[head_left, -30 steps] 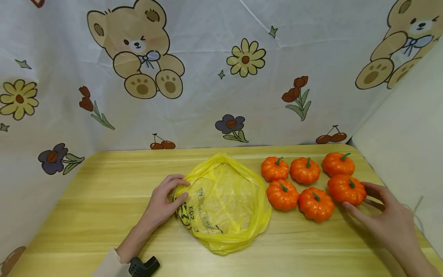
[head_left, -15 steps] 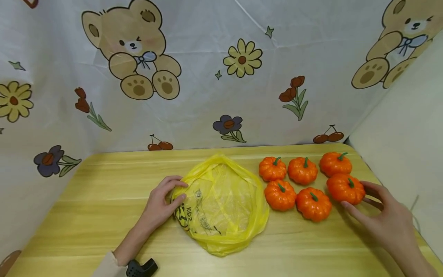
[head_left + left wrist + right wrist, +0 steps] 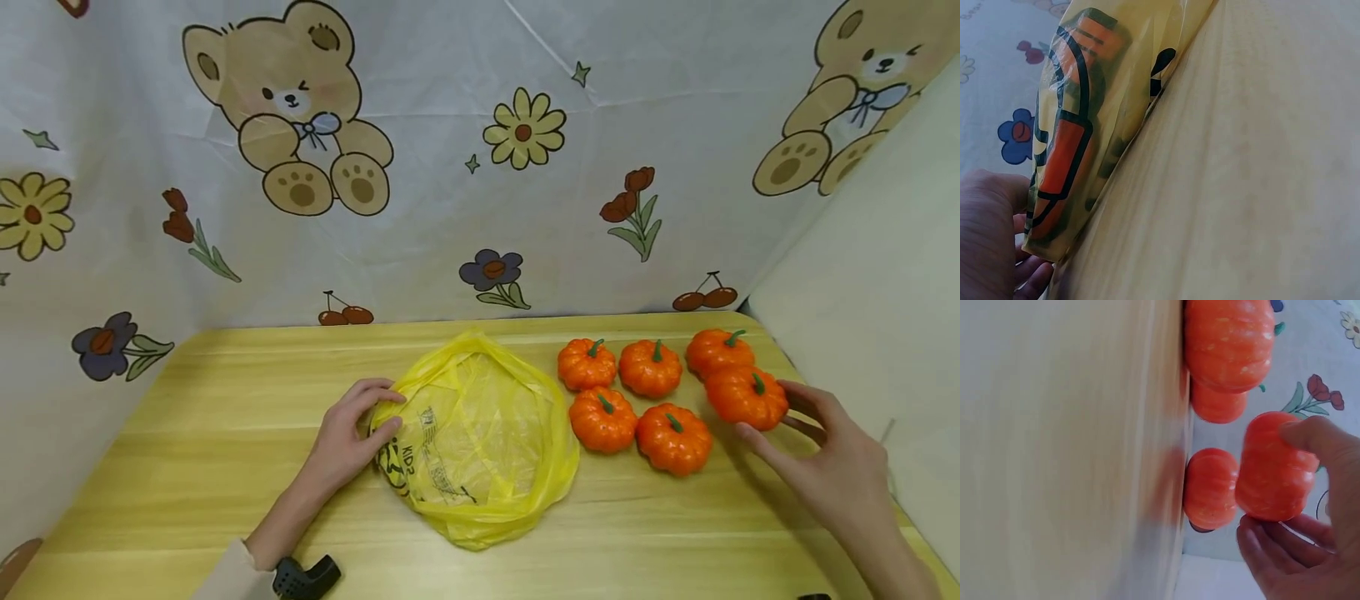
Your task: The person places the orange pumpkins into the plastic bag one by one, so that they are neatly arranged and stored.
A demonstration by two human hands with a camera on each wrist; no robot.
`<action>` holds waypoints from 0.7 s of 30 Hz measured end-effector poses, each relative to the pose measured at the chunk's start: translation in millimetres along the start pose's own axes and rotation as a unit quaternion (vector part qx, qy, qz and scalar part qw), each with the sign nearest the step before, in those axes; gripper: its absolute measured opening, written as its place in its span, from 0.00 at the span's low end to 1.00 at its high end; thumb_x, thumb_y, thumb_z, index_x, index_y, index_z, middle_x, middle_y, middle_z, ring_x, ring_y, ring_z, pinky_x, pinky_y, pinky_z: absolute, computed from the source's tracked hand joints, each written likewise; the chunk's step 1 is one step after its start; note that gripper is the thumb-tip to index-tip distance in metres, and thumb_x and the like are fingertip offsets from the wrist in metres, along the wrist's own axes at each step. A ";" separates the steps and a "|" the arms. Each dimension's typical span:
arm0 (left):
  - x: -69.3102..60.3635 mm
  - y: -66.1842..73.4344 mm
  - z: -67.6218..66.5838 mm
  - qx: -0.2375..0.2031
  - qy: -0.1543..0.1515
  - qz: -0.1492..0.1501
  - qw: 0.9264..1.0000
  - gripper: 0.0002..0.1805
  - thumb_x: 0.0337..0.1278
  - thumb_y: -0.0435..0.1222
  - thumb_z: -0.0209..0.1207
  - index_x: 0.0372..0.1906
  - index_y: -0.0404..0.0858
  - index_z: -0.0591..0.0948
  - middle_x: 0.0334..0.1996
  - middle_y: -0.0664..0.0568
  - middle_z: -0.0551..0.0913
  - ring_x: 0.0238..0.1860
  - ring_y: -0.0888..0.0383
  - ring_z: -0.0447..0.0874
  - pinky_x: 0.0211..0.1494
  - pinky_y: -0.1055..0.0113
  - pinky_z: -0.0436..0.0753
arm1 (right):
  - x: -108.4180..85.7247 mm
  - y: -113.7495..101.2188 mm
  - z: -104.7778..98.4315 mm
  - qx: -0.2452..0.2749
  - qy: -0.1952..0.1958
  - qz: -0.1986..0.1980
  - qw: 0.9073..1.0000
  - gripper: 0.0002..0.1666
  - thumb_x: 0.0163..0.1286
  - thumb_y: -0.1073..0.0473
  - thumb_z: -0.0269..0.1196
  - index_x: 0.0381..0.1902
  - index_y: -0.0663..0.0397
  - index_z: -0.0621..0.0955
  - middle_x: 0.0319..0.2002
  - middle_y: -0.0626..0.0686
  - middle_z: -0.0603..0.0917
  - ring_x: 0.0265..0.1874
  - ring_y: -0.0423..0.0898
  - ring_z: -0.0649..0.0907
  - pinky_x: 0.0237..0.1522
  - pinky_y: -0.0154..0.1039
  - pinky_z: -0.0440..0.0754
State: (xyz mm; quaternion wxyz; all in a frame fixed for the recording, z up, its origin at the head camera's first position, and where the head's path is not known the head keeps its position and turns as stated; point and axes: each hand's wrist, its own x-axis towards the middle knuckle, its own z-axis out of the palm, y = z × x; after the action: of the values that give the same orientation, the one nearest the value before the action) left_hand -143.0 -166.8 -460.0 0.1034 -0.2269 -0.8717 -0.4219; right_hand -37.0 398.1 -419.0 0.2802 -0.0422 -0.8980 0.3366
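A yellow plastic bag (image 3: 480,433) with black print lies spread on the table, its mouth facing up. My left hand (image 3: 347,433) holds the bag's left side between thumb and fingers; in the left wrist view the fingertips (image 3: 1036,281) show at the bag's lower edge. On the right, my right hand (image 3: 832,458) grips a small orange toy pumpkin (image 3: 746,398) with a green stem. The right wrist view shows this pumpkin (image 3: 1275,469) raised off the tabletop, thumb on one side and fingers on the other.
Several more orange pumpkins, among them a front one (image 3: 673,439) and a back right one (image 3: 718,353), stand between the bag and my right hand. A patterned cloth (image 3: 420,233) hangs behind the wooden table (image 3: 225,392), and a white wall (image 3: 877,308) rises at the right.
The pumpkin in my right hand has risen slightly off the table. My left hand keeps its hold on the bag. The head view has shifted a little.
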 end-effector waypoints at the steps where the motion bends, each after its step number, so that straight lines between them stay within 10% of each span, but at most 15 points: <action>1: -0.7 -0.2 -0.1 -0.001 0.000 -0.001 1.000 0.14 0.64 0.35 0.71 0.53 0.45 0.87 0.64 0.48 0.81 0.67 0.46 0.79 0.70 0.46 0.73 | 1.6 -1.2 0.1 0.002 0.002 -0.004 1.000 0.46 0.50 0.64 0.84 0.66 0.60 0.78 0.54 0.18 0.74 0.53 0.13 0.74 0.49 0.09 0.69; 21: -0.3 1.2 -1.1 -0.007 -0.004 -0.003 1.000 0.14 0.64 0.35 0.71 0.53 0.43 0.87 0.64 0.48 0.81 0.67 0.45 0.79 0.69 0.43 0.73 | 49.8 -71.7 8.7 0.017 -0.013 -0.045 0.999 0.43 0.55 0.62 0.82 0.67 0.59 0.77 0.64 0.58 0.83 0.56 0.17 0.74 0.52 0.10 0.69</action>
State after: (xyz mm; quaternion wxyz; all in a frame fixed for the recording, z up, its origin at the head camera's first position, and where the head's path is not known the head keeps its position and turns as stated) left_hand -142.2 -167.0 -458.7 0.0970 -0.2266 -0.8700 -0.4270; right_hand -75.3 350.9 -355.7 0.2842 0.0077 -0.8966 0.3397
